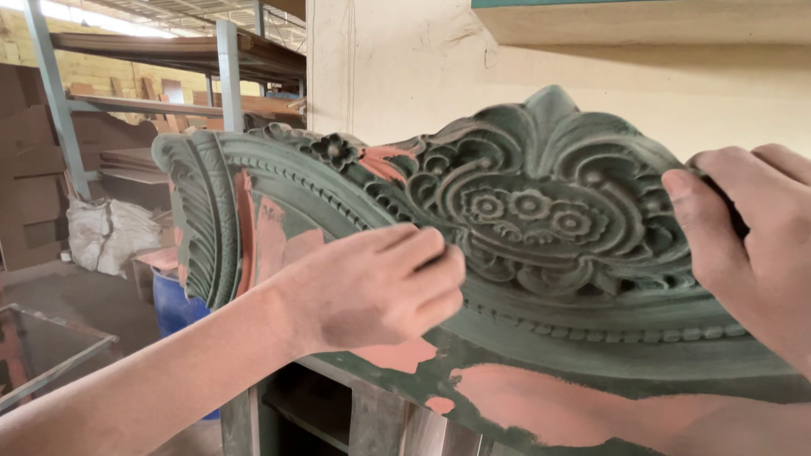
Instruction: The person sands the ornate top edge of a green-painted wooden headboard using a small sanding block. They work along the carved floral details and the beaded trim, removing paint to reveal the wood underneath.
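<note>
A large carved wooden crest [531,215] with flowers and scrolls fills the middle of the view, coated dull green with patches of pinkish filler. My left hand [381,287] is closed and pressed against the carved moulding just left of the floral centre; whether it holds anything between its fingers is hidden. My right hand [766,251] grips the crest's right edge, thumb on the front face. The crest sits on top of a green cabinet [376,427].
Metal shelving [229,72] with stacked boards stands at the back left. White sacks [109,234] and a blue barrel [179,308] sit on the floor beside it. A glass-topped table [33,358] is at the lower left. A pale wall [400,57] rises behind the crest.
</note>
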